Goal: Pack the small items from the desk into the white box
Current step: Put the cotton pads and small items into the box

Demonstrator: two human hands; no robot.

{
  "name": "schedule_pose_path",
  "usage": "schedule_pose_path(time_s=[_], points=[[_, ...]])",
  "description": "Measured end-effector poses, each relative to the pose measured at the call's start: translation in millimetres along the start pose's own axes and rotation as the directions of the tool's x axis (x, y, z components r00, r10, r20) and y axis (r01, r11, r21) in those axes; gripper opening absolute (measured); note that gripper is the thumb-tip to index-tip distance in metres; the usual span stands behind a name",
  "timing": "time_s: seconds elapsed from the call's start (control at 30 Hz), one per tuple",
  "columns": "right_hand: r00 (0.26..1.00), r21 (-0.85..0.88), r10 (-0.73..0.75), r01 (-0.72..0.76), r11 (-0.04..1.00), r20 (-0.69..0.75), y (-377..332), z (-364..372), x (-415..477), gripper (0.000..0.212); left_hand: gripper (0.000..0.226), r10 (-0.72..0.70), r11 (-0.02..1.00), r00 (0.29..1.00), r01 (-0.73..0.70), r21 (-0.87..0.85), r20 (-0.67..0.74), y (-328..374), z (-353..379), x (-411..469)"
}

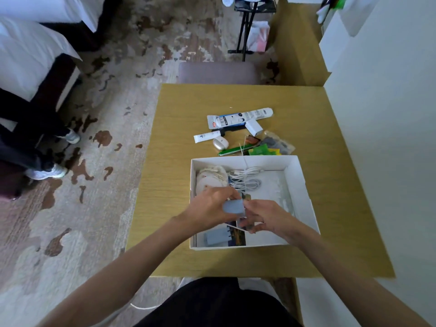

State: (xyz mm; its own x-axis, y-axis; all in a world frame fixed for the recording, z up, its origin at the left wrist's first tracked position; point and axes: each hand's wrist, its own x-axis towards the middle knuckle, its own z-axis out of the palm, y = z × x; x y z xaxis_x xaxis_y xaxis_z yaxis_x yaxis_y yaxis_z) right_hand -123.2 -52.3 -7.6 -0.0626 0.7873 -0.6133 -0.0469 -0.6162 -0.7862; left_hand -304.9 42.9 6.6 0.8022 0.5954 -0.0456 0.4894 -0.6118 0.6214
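- Showing both hands over the near half of the white box [297, 182], the landmark for every place below; the left hand [210, 205] pinches a small pale-blue block [233, 206] in curled fingers, and the right hand [266, 217] meets it with fingers bent narrow around something dark that cannot be made out
- Risk, as a judgement: the blue block sits high in the fingertips, so a loose pinch during the exchange could drop it onto the photo card [237, 236] lying slanted beneath, or bounce it over the box's near wall
- Risk, as a judgement: a forearm sweeping back may catch the thin near wall and slide the box on the desk [174, 128]
- Contents of the box: white coiled cables [245, 179] at its far middle, pale round pads [208, 179] in its far-left corner, a grey plug adapter [215, 236] in its near-left corner
- Still outside, just beyond the box's far wall: large tube [238, 119], small tube [206, 137], earbud case [220, 142], green sachets [259, 151]
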Motion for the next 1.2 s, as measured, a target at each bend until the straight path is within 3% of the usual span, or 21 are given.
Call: schedule_pose_path(time_s=[0.17,0.3,0.4,0.53,0.63,0.77,0.9,1.1,1.2], points=[[0.995,-0.092,0.066,-0.073,0.993,-0.081,0.5,-17.0,4.9,0.021,0.052,-0.013,0.999,0.988,0.008,0.035,0.152,15.7,26.3,2.5],[0.991,-0.29,0.042,-0.078,0.954,-0.128,8.5,-36.5,6.8,0.018,0.069,-0.271,0.911,0.923,0.154,0.384,0.272,11.7,38.6,-2.4],[0.988,-0.369,0.122,-0.15,0.917,-0.098,15.7,-47.0,8.1,0.018,0.056,-0.381,0.802,0.862,0.129,0.583,0.334,6.9,49.3,-4.3],[0.978,-0.499,0.207,-0.192,0.845,-0.025,15.8,-47.4,14.9,0.024,0.033,-0.478,0.787,0.841,0.282,0.549,0.252,6.3,53.6,6.9],[0.966,-0.543,0.259,-0.221,0.81,-0.007,13.6,-41.7,19.2,0.023,0.035,-0.557,0.726,0.817,0.392,0.565,0.15,7.0,51.5,10.2],[0.966,-0.58,0.258,-0.211,0.787,-0.001,16.4,-40.3,20.7,0.026,0.044,-0.518,0.542,0.847,0.216,0.812,0.12,11.3,44.7,8.6],[0.977,-0.735,0.211,-0.123,0.667,0.028,24.7,-34.6,20.7,0.034,0.053,-0.519,0.441,0.836,0.084,0.894,0.178,18.2,37.1,7.6],[0.972,-0.856,0.202,0.0,0.517,0.122,25.0,-20.5,32.4,0.036,0.04,-0.547,0.439,0.788,-0.015,0.898,0.281,18.7,34.3,6.1],[0.973,-0.861,0.18,0.035,0.508,0.146,23.8,-13.8,36.1,0.031,0.035,-0.49,0.427,0.809,-0.101,0.898,0.324,13.8,31.1,4.9]])
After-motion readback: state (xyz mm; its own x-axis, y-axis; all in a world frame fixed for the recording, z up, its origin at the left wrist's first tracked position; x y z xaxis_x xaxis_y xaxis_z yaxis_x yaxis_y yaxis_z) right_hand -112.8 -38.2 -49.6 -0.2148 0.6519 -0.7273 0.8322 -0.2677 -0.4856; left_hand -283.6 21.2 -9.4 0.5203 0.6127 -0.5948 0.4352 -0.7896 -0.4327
